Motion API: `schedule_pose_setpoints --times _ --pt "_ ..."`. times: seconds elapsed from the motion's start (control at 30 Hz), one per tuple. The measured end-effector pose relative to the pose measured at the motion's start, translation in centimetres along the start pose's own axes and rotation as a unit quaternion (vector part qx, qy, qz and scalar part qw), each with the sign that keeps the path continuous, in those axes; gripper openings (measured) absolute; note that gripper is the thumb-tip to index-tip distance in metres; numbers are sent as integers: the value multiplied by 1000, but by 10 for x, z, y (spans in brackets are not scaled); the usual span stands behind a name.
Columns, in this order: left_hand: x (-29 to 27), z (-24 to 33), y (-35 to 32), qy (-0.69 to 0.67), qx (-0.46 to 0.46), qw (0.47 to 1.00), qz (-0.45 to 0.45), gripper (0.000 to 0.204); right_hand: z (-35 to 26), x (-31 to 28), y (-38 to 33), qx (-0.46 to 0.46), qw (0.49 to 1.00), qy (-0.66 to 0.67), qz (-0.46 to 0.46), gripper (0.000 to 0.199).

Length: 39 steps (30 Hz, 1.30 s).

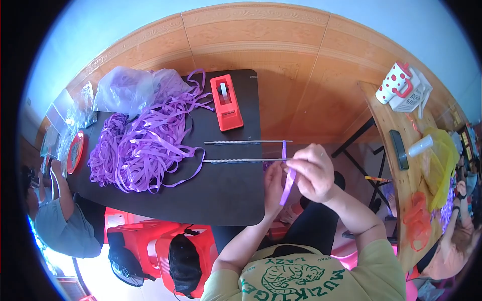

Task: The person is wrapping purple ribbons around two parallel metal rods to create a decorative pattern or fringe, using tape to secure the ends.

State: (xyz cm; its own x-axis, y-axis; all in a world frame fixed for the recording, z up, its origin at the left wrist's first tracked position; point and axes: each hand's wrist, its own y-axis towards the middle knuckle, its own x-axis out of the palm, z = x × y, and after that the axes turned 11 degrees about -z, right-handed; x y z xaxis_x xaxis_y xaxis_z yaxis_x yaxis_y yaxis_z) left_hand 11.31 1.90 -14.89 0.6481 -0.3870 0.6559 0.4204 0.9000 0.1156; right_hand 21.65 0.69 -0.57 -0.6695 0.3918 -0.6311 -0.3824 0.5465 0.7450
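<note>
Two thin metal rods (241, 142), twisted along part of their length, lie side by side and stick out past the table's right edge. A strip of purple ribbon (287, 186) crosses their free ends and hangs down in front of my hands. My right hand (315, 173) pinches the ribbon at the nearer rod's tip. Just below that rod, my left hand (273, 184) is closed, with a bit of purple ribbon at its fingertips; its grip is partly hidden. A large heap of purple ribbon (145, 145) covers the table's left side, one loop reaching the nearer rod.
On the dark table (226, 195) stand a red tape dispenser (227, 103) and a plastic bag (123, 90). A red plate (75, 152) and a person (65, 215) are at left. Red stools (165, 246) stand below. Right, a wooden table (401, 200) holds a phone (399, 149) and a dotted tumbler (394, 83).
</note>
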Motion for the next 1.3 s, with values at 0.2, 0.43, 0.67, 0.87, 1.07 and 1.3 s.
schedule_pose_setpoints --times 0.2,0.43,0.67,0.87,1.07,1.3 --pt "0 -9 41 -85 24 993 79 29 47 2 42 176 964 197 -15 6" --pt "15 3 57 -73 43 994 64 33 137 32 37 396 804 441 -53 22" --pt "9 -1 68 19 68 994 78 37 165 60 3 521 692 492 -81 19" --pt "3 -1 77 179 176 967 53 39 168 78 -23 562 605 561 -50 15" --pt "4 -1 85 196 199 960 -12 36 172 80 -45 524 541 658 -18 15" --pt "-5 -6 87 230 229 946 -13 19 153 92 -58 515 479 711 20 16"
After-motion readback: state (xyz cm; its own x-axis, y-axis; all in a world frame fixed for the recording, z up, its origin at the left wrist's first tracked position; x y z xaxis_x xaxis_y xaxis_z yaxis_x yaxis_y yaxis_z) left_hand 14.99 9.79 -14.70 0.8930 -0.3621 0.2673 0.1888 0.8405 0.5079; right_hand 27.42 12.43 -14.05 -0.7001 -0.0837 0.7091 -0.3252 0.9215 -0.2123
